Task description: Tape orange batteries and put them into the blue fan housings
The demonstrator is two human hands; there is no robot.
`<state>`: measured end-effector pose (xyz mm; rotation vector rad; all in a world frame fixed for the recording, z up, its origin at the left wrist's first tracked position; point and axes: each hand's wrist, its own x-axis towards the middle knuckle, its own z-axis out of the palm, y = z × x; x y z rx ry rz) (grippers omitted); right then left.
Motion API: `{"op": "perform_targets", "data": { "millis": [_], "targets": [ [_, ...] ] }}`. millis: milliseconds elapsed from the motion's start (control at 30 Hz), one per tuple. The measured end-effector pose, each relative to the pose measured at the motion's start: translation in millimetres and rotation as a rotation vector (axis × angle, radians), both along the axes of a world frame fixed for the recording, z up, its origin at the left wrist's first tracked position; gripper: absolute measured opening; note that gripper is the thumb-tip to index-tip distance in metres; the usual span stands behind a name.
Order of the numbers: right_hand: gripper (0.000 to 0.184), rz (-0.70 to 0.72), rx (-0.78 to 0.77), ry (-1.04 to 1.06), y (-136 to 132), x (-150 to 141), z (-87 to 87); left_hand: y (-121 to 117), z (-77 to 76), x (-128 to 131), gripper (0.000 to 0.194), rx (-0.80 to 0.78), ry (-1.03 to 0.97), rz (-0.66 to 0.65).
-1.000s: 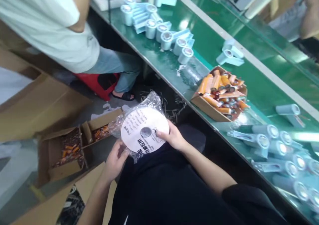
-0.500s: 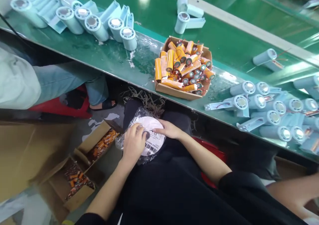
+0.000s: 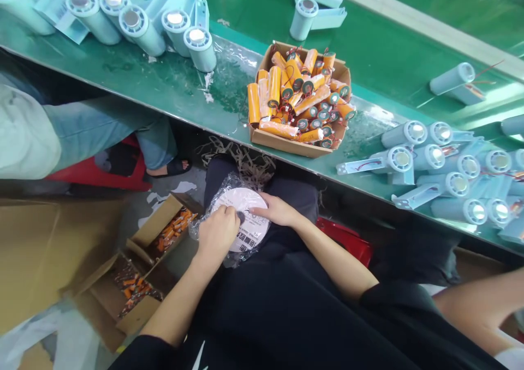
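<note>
A round white roll of double-sided tape [image 3: 250, 238], printed with dark lettering, rests on my lap inside crinkled clear plastic wrap [image 3: 235, 259]. My left hand [image 3: 219, 233] lies over the roll's left half, fingers curled and pressed together at the wrap beside the dark centre hole. On the far right edge, my right hand [image 3: 276, 210] grips the roll, thumb on its face and the other fingers out of sight underneath. Exactly how much wrap the left fingertips pinch is hidden.
Ahead on the green bench [image 3: 123, 83] stands a carton [image 3: 295, 145] of orange-wrapped battery packs [image 3: 276, 86]. Light-blue cylindrical housings [image 3: 200, 48] crowd both sides. Open boxes [image 3: 159, 222] of orange parts sit on the floor at left. Seated people's limbs [image 3: 110, 127] flank me.
My left fingers have curled in tighter on the wrap near the hole. The right hand keeps its hold on the roll. The view has shifted slightly.
</note>
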<state>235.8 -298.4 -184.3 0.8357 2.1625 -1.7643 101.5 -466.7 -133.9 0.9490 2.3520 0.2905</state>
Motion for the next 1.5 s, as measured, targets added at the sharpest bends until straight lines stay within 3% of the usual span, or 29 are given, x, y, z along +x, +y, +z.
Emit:
{"op": "perform_targets", "data": {
  "millis": [100, 200, 300, 400, 467, 600, 667, 833, 933, 1033, 1100, 1167, 1300, 1367, 1400, 1500],
  "targets": [
    [0.063, -0.017, 0.284, 0.042, -7, 0, 1.7, -5, -10.4, -14, 0.017, 0.115, -0.175, 0.092],
    [0.051, 0.042, 0.633, 0.173, -21, -2, 6.7, -11, -21.5, -20, 0.021, 0.204, -0.334, 0.141],
    [0.039, 0.186, 0.708, 0.292, -37, -9, 9.3, -16, -29.3, -15, 0.035, 0.320, -0.478, 0.200],
    [0.022, 0.219, 0.691, 0.400, -43, -16, 4.8, -20, -30.4, -11, 0.040, 0.416, -0.511, 0.252],
    [0.024, 0.202, 0.668, 0.487, -43, -17, -0.5, -23, -28.1, -11, 0.037, 0.480, -0.439, 0.250],
    [0.039, 0.080, 0.622, 0.597, -42, -9, -9.8, -30, -24.4, -16, 0.023, 0.558, -0.288, 0.018],
    [0.044, 0.026, 0.588, 0.600, -44, -3, -12.8, -32, -25.4, -15, 0.020, 0.569, -0.290, -0.013],
    [0.051, -0.081, 0.481, 0.614, -53, 2, -16.6, -36, -31.9, -2, 0.032, 0.674, -0.341, 0.138],
    [0.052, -0.321, 0.337, 0.565, -53, 3, -16.6, -39, -34.9, -6, 0.045, 0.781, -0.401, 0.283],
    [0.062, -0.624, 0.249, 0.491, -45, 8, -15.2, -45, -38.7, -30, 0.070, 0.937, -0.439, 0.507],
    [0.064, -0.710, 0.212, 0.497, -38, 13, -12.6, -52, -43.0, -50, 0.078, 1.005, -0.456, 0.627],
    [0.068, -0.722, 0.138, 0.534, -34, 17, -6.8, -58, -47.9, -65, 0.076, 1.006, -0.478, 0.683],
    [0.076, -0.672, 0.020, 0.632, -33, 15, 19.8, -66, -42.3, -72, 0.045, 1.005, -0.439, 0.722],
    [0.075, -0.574, -0.051, 0.743, -33, 8, 40.5, -66, -24.8, -64, 0.039, 1.085, -0.284, 0.624],
    [0.073, -0.498, -0.098, 0.826, -33, 4, 51.9, -64, -13.4, -58, 0.033, 1.087, -0.208, 0.491],
    [0.059, -0.262, -0.237, 1.068, -35, -10, 86.3, -52, 18.0, -32, 0.012, 0.817, -0.188, 0.013]
  ]
}}
